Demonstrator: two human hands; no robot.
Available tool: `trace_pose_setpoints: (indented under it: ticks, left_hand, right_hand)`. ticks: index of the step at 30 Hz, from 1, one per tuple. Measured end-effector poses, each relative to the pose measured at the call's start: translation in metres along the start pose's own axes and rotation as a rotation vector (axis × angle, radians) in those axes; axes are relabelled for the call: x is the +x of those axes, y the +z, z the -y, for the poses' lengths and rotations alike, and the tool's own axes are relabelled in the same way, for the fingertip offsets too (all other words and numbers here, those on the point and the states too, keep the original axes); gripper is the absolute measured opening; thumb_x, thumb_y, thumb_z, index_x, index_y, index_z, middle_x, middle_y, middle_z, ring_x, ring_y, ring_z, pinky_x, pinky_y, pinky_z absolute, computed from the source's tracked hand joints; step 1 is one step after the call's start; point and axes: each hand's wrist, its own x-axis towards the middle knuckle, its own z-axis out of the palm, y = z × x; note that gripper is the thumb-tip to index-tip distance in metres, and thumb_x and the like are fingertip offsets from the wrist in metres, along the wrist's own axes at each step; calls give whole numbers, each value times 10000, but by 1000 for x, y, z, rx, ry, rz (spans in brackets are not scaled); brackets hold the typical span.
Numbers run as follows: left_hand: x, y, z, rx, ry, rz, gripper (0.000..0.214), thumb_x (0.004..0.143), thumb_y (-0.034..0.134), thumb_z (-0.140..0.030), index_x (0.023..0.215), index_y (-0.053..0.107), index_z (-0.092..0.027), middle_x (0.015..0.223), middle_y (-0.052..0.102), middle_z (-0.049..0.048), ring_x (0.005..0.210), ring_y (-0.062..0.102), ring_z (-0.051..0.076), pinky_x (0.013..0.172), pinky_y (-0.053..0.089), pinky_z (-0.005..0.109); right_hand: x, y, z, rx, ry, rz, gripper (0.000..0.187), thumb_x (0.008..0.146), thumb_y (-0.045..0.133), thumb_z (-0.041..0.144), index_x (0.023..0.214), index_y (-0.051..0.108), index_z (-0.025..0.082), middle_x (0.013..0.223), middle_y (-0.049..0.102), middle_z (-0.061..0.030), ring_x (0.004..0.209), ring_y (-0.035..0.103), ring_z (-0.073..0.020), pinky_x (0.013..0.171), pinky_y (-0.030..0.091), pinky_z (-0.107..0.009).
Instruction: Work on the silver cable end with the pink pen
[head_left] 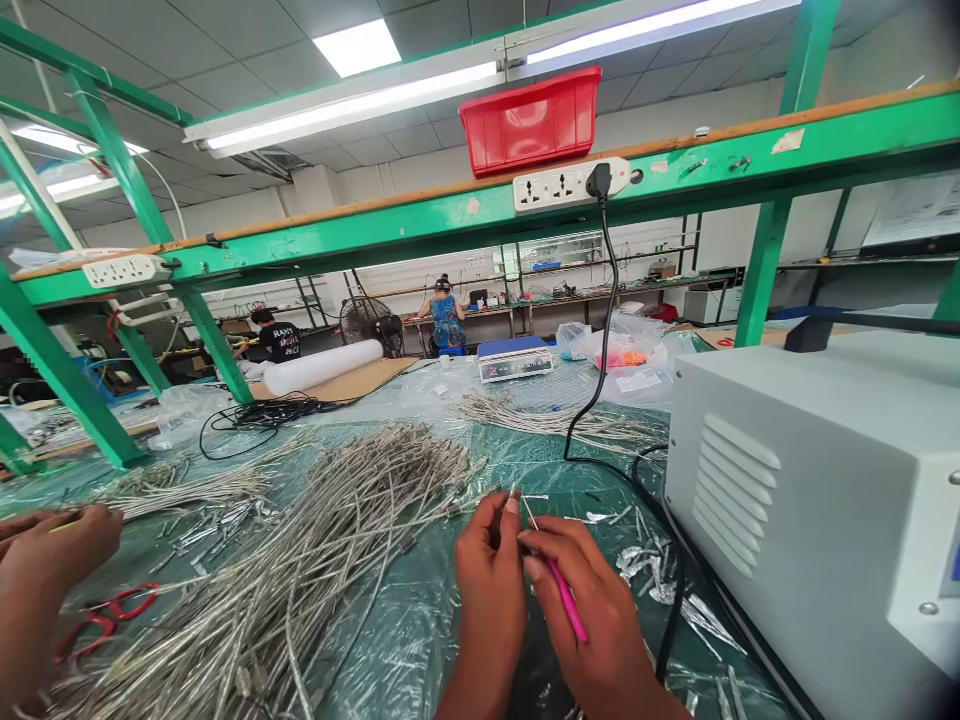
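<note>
My left hand [489, 575] is closed, thumb and fingers pinching a small pale piece [513, 491] that I cannot make out, perhaps a cable end. Close beside it, my right hand [596, 605] grips a pink-handled pick [568, 600] whose thin metal shaft points up toward the left fingertips. Left of my hands lies a large bundle of silvery braided cables [352, 510] on the plastic-covered green bench [409, 610]. Scraps of foil [649, 565] are scattered to the right of my right hand.
A co-worker's hands [64, 550] are at the far left, near red-handled scissors [94, 625]. A grey machine [795, 470] stands at the right, with a black power cord [606, 340] running up to a power strip [562, 186]. A red bin [531, 122] sits on the green shelf.
</note>
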Motion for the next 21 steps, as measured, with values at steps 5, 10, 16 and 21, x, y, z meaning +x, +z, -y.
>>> trace_pose_setpoints:
  ticks: [5, 10, 16, 21]
  left_hand:
    - [-1, -1, 4, 13, 6, 18, 236, 841, 605, -390, 766, 647, -170, 670, 555, 6, 657, 495, 165, 601, 404, 241]
    - [-1, -2, 8, 11, -12, 18, 279, 866, 582, -425, 762, 624, -170, 653, 521, -7, 620, 439, 145, 571, 375, 232]
    - [-3, 0, 7, 33, -14, 39, 309, 878, 576, -402, 670, 531, -178, 637, 503, -14, 606, 417, 134, 554, 351, 226]
    - [-4, 0, 8, 115, 9, 39, 295, 894, 553, -403, 704, 560, -178, 645, 522, -12, 600, 411, 135, 552, 349, 227]
  right_hand:
    - [3, -2, 4, 27, 12, 8, 204, 967, 462, 193, 1109, 606, 220, 1095, 646, -95, 949, 674, -187, 807, 575, -299]
    - [2, -2, 5, 56, 26, 13, 192, 969, 462, 193, 1097, 601, 227, 1085, 645, -78, 949, 672, -173, 828, 561, -288]
    - [2, -2, 4, 58, 43, 6, 191, 971, 468, 201, 1105, 601, 234, 1083, 637, -69, 955, 661, -170, 818, 557, -288]
    - [4, -1, 3, 51, 43, -17, 215, 979, 445, 182, 1119, 601, 231, 1072, 636, -75, 960, 659, -166, 807, 560, -284]
